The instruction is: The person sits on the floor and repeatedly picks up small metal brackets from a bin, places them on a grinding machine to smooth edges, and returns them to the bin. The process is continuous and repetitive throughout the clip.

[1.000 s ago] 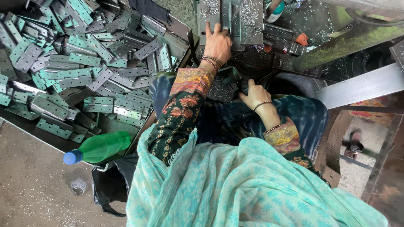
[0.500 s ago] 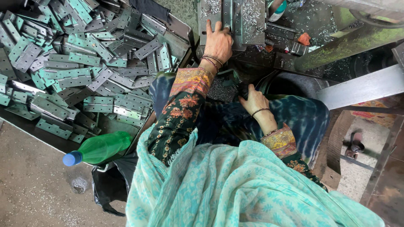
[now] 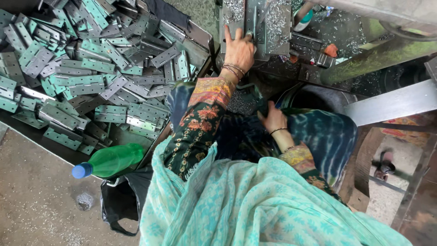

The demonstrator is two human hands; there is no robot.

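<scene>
Left hand [image 3: 240, 49] flat, open on metal plate [image 3: 273, 27] | right hand [image 3: 273, 119] open, on lap

Dull grey metal hinges [image 3: 86, 77], glossy green plastic bottle [image 3: 111, 160], soft patterned cloth shawl [image 3: 246, 209]

One head camera looks steeply down from close above the person's lap. The left hand [image 3: 238, 50] sits top centre, the right hand [image 3: 274, 119] nearer, mid-frame.
</scene>
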